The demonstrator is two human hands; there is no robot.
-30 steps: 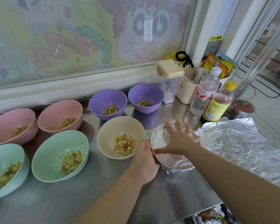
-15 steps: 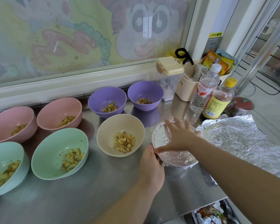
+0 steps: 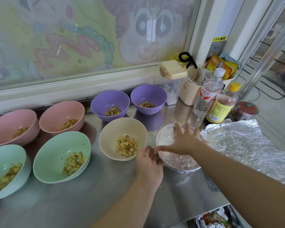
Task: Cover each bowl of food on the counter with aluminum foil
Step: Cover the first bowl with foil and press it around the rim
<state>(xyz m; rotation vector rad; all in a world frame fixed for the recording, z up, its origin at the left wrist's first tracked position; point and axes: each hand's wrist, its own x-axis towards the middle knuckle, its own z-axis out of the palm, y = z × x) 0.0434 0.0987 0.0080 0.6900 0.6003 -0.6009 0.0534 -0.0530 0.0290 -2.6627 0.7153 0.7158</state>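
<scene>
While right hand (image 3: pixel 183 142) presses foiled bowl (image 3: pixel 179 161), sticker (image 3: pixel 219 38) reads 小心触电.

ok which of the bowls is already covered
The round bowl wrapped in silver aluminum foil at the right end, under the right hand, next to the beige plastic bowl. All the others are open, diced food showing.

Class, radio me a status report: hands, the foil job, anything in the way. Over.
Right hand flat on foil-covered bowl. Left hand at its left rim, grip unclear. Seven others uncovered. Beige bowl close beside left hand.
</scene>
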